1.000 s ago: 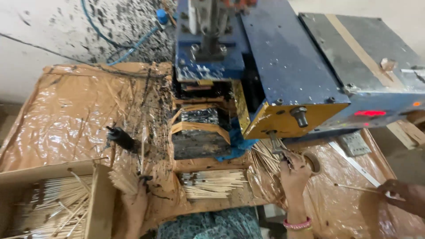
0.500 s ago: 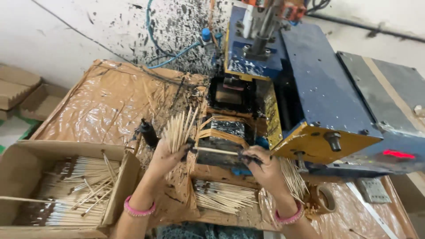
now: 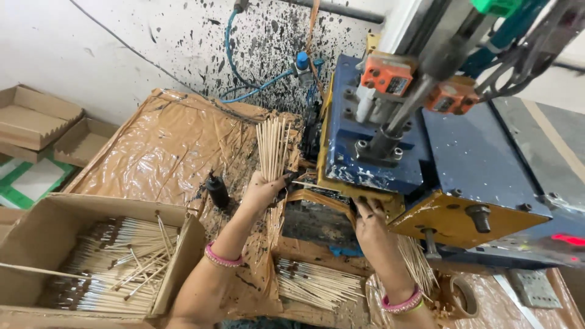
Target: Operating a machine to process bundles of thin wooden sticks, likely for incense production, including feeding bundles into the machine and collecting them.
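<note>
The blue and yellow machine (image 3: 426, 158) fills the right side, and a brown plastic sheet (image 3: 164, 152) covers the bench beside it. At lower left a cardboard box (image 3: 183, 244) holds many thin sticks with dark coated ends. More sticks lie in a tray (image 3: 317, 283) below the machine.

The left hand (image 3: 263, 190) is closed around the bottom of a bundle of sticks (image 3: 272, 146), held upright near the machine's mouth. The right hand (image 3: 370, 224) reaches under the yellow edge; its fingers are partly hidden, so I cannot tell whether they grip anything.

The sticks look light, stiff and brittle. Loose ones would likely slide apart, so a snug grip near the base seems best.

Compared with half a second ago, the bundle is higher and more upright, and the right hand has moved further under the machine.
</note>
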